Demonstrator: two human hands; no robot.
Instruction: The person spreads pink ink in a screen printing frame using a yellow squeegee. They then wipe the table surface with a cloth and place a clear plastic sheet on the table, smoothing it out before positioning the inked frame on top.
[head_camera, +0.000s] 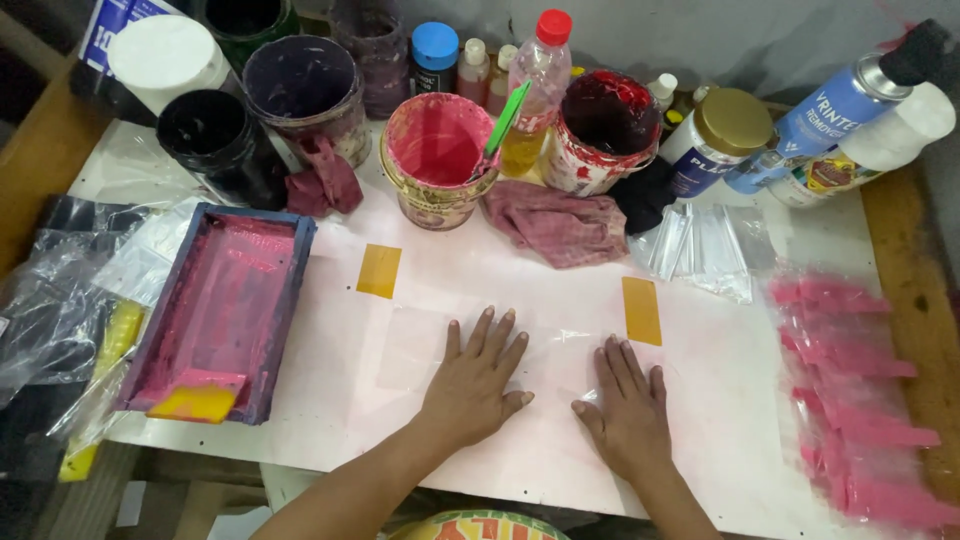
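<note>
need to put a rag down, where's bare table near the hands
Bare patches: between the framed screen and the left hand, below the left yellow tape; and between the right hand and the pink-printed bags. The back row of paint tubs and bottles is crowded.

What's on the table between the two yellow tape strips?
In the head view, a clear plastic bag lies between the tape strips, pressed flat by the left hand and right hand.

Printing frame (222, 310) lies left of both hands, paint pots (438, 160) behind them.
</note>
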